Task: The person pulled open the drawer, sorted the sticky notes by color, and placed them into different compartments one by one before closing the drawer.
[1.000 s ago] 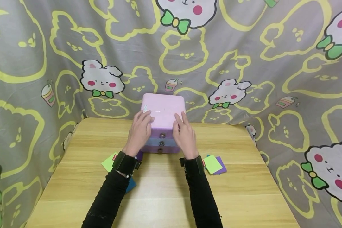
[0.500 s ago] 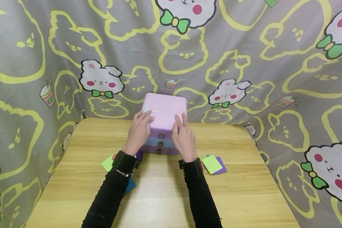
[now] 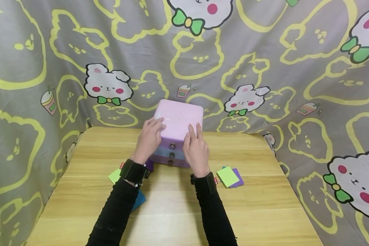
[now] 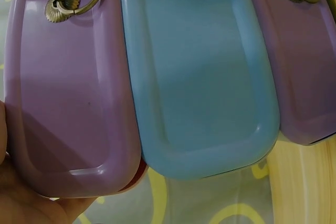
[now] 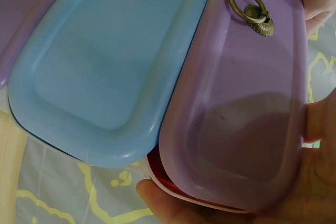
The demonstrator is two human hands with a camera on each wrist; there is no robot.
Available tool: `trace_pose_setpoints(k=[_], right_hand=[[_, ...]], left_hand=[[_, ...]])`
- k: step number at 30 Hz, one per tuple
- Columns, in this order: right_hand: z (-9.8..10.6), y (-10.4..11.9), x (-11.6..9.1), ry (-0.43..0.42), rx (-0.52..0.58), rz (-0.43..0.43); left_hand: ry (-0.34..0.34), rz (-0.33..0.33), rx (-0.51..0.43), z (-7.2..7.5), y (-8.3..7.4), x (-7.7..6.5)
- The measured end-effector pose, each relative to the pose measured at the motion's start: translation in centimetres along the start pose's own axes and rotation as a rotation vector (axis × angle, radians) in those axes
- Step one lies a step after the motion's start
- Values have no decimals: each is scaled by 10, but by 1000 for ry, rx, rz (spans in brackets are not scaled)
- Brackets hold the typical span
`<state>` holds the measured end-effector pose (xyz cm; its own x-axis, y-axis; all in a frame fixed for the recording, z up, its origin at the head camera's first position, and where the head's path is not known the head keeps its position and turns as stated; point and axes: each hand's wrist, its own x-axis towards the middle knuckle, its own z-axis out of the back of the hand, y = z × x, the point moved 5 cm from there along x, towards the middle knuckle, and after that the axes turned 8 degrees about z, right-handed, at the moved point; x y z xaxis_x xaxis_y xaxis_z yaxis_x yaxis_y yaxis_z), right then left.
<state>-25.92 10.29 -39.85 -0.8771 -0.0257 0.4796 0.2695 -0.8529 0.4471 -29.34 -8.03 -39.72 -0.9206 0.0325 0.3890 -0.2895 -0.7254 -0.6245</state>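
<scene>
A small drawer box (image 3: 179, 118) with a pink top stands near the back of the table. Its front has an upper purple drawer (image 4: 68, 98), a middle blue drawer (image 4: 210, 77) and a lower purple drawer (image 4: 310, 51), each with a brass ring pull. My left hand (image 3: 149, 138) grips the box's upper left edge, fingers on the top. On the opposite side, my right hand (image 3: 197, 150) holds the upper right corner. Two of its fingers lie over the top; the right wrist view shows a fingertip (image 5: 152, 195) against the side. A narrow red strip shows beside the upper drawer.
Lime-green square (image 3: 228, 177) and purple square (image 3: 238, 177) lie overlapped at the right of the wooden table (image 3: 252, 212). Near my left wrist are another green square (image 3: 113, 175) and a blue one (image 3: 139, 200), partly hidden. A patterned curtain (image 3: 200, 65) hangs behind.
The box has turned slightly clockwise as seen from above, its back edge shifting right and its front left. My right hand has moved a little left and toward me; the left hand barely shifts.
</scene>
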Motion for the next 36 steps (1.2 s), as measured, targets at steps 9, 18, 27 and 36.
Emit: trace_pose_setpoints(k=[9,18,27,36], right_hand=[[-2,2,-4,-30,-12,5],[2,10,-7,-77,-65,15],[3,15,-9,-109,-108,26],[3,18,-11,-124,-130,15]], left_hand=[[-7,-12,-14,1,-1,3],[2,-12,-22,2,0,8],[1,-26,-34,1,3,12],[4,-25,-30,0,5,15]])
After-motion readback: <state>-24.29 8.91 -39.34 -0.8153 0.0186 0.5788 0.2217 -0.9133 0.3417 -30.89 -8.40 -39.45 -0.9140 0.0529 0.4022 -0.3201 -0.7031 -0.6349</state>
